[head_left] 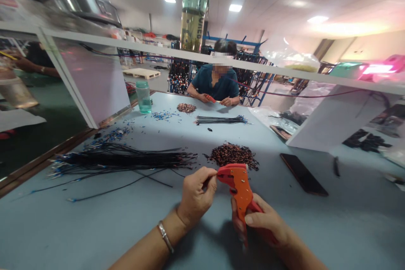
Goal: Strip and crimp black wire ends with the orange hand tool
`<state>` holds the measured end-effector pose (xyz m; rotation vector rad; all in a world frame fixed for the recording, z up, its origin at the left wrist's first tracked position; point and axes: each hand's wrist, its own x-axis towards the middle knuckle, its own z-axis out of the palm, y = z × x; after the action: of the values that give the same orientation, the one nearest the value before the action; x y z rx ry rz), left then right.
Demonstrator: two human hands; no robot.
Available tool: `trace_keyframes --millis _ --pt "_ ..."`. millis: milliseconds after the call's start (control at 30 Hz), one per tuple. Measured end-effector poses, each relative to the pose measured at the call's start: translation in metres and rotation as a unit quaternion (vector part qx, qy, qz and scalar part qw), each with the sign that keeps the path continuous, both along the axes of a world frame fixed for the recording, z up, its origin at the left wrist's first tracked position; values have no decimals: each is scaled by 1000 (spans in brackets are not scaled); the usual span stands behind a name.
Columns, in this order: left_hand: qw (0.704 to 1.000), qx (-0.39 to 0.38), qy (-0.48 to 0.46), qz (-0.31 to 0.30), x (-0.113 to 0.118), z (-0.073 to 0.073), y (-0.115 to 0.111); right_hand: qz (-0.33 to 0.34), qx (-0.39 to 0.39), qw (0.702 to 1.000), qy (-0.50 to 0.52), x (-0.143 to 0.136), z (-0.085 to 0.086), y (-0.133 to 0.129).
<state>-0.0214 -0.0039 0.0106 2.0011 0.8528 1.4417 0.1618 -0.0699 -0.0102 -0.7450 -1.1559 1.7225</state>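
My right hand (265, 219) is wrapped around the handles of an orange and red wire stripper (242, 187), whose head points left. At its jaws, the fingertips of my left hand (199, 194) are pinched together on a thin black wire (179, 173), which is mostly hidden behind the hand. To the left lies a large bundle of black wires (126, 158) with blue and metal tips. Beyond the stripper is a heap of small stripped offcuts (234, 155), dark with coppery ends.
A dark phone (303, 174) lies to the right. Across the table (152, 228), a co-worker (215, 82) holds a red tool. Near that person are a smaller wire bundle (221, 120), another offcut pile (186, 107) and a green bottle (144, 98). A white shelf rail (152, 50) crosses above.
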Motion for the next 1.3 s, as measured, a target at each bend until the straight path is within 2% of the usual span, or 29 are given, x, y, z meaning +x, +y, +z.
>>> trace_keyframes --millis 300,767,1067,1300 --pt "999 -36 -2 22 3 -3 -3 -31 2 999 -41 -3 5 -3" --pt "997 -64 -2 45 3 -1 -4 -29 18 997 -75 -8 6 -2" --pt "993 -104 10 53 4 -8 3 -70 -31 994 -78 -15 3 -4" --pt "990 -131 19 45 3 -12 6 -85 -40 992 -84 -21 0 -3"
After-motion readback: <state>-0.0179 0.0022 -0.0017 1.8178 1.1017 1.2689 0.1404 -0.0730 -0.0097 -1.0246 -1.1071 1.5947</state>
